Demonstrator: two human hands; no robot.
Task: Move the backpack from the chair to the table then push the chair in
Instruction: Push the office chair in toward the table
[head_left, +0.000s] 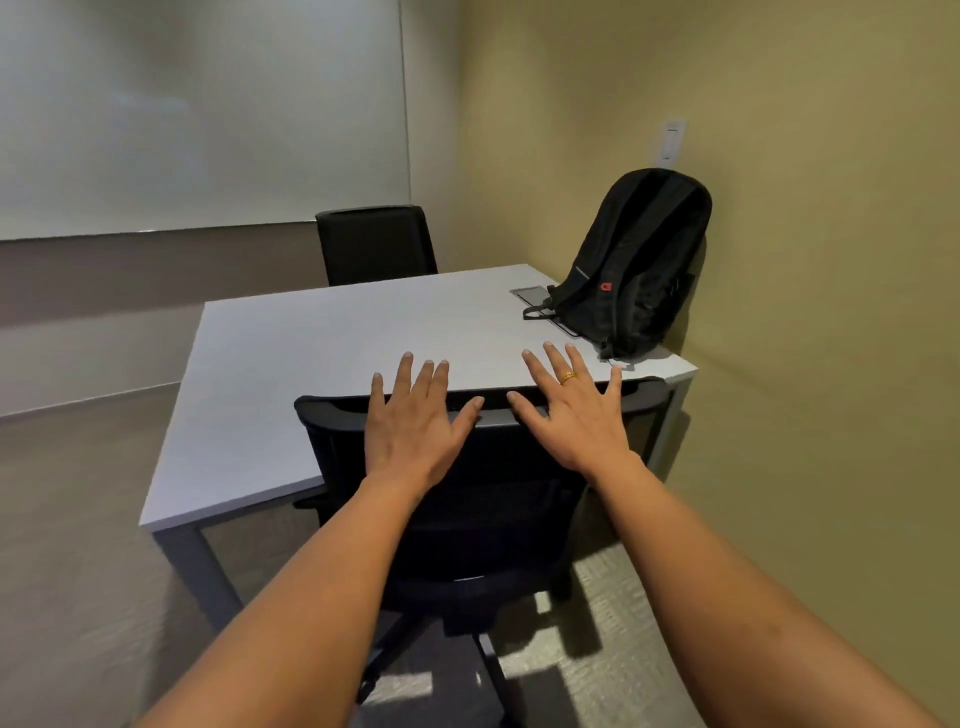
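On the flat table (322, 343), rounded fabric backpack (636, 265).

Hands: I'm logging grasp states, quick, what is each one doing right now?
Left hand: open, fingers spread, over the chair backrest top, holding nothing.
Right hand: open, fingers spread, over the same backrest, holding nothing.
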